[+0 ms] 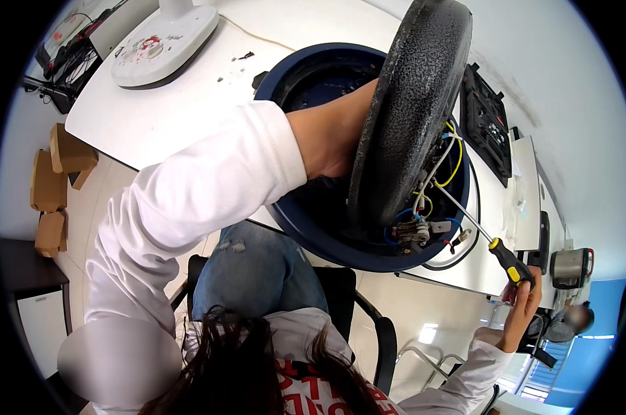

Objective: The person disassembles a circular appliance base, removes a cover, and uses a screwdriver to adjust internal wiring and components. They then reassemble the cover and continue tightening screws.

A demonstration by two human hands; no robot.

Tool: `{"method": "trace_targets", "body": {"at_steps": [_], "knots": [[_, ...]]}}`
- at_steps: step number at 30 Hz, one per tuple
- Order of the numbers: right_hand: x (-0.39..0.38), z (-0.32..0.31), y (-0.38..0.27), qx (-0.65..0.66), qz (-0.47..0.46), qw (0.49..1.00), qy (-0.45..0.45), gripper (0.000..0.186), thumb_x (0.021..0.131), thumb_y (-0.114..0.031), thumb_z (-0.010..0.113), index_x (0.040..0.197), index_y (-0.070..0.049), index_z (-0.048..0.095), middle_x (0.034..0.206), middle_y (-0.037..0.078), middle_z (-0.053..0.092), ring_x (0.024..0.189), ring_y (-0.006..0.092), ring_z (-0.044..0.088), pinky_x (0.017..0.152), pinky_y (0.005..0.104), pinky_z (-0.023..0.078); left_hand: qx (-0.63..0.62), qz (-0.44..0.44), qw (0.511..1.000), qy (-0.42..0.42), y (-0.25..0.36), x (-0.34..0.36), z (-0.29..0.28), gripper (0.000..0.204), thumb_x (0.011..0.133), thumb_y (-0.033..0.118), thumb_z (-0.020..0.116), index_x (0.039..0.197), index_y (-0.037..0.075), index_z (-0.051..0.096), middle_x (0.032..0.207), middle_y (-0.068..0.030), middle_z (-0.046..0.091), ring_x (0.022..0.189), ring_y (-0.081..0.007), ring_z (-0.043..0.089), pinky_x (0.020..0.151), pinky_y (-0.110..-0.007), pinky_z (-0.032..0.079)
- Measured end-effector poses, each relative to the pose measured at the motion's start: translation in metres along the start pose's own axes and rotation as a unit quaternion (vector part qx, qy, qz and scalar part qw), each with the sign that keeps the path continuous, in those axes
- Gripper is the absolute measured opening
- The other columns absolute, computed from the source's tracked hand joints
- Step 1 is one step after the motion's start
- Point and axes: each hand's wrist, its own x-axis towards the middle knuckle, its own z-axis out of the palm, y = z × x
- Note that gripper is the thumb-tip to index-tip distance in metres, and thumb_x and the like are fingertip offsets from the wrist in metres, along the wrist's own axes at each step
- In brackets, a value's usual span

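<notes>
A dark blue round housing (pixel 306 232) lies on the white table (pixel 188 97) in the head view. Inside it a heavy black disc (pixel 409 104) stands tilted up on edge. My left hand (pixel 333 138) reaches into the housing and presses against the disc's underside; its fingers are hidden behind the disc. My right hand (pixel 524 304) grips the black and yellow handle of a long screwdriver (pixel 510 263). Its shaft runs up-left to a terminal block (pixel 416 232) with blue, yellow and white wires at the disc's lower edge.
A white round fan base (pixel 164 45) stands at the table's far left. A black grille part (pixel 489 121) lies right of the housing. Cardboard boxes (pixel 57 187) sit on the floor at left. A black chair (pixel 368 318) is below me. Another person sits at lower right.
</notes>
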Motion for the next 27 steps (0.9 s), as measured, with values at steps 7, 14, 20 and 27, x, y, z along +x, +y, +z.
{"method": "trace_targets", "body": {"at_steps": [7,14,20,27], "knots": [[0.008,-0.003,-0.006,0.036,0.019,0.999,-0.021,0.052,0.099,-0.053,0.052,0.112,-0.003,0.055,0.073,0.001,0.056,0.054,0.0048,0.048,0.047,0.0180,0.031,-0.105,-0.099,0.988,-0.058,-0.006,0.003,-0.019,0.063,0.098,0.060,0.045,0.125,0.005,0.062,0.117,-0.0140,0.064,0.101,-0.0248,0.063,0.091,-0.042,0.052],[0.020,-0.003,-0.005,0.088,0.029,0.993,-0.078,0.043,0.098,-0.031,0.059,0.131,-0.010,0.040,0.083,0.003,0.054,0.057,0.0047,0.043,0.049,0.0174,0.030,-0.082,-0.048,0.992,-0.084,-0.021,0.011,-0.026,0.061,0.099,0.056,0.046,0.127,0.005,0.061,0.119,-0.0143,0.064,0.103,-0.0244,0.064,0.092,-0.040,0.054],[0.025,-0.023,0.006,0.065,0.031,0.989,-0.130,0.035,0.101,-0.035,0.054,0.123,-0.009,0.045,0.080,0.000,0.047,0.057,0.0029,0.035,0.049,0.0190,0.025,-0.098,-0.080,0.989,-0.079,-0.014,0.009,-0.026,0.058,0.099,0.056,0.048,0.124,0.005,0.062,0.116,-0.0127,0.065,0.101,-0.0229,0.065,0.089,-0.039,0.055],[0.031,-0.017,0.007,-0.011,-0.027,0.999,-0.027,0.048,0.099,-0.053,0.048,0.112,-0.007,0.047,0.072,-0.004,0.045,0.051,0.0006,0.032,0.044,0.0180,0.021,-0.009,-0.036,0.999,-0.039,-0.016,-0.001,-0.003,0.057,0.096,0.059,0.051,0.123,0.009,0.062,0.113,-0.0095,0.065,0.099,-0.0201,0.063,0.086,-0.036,0.053]]}}
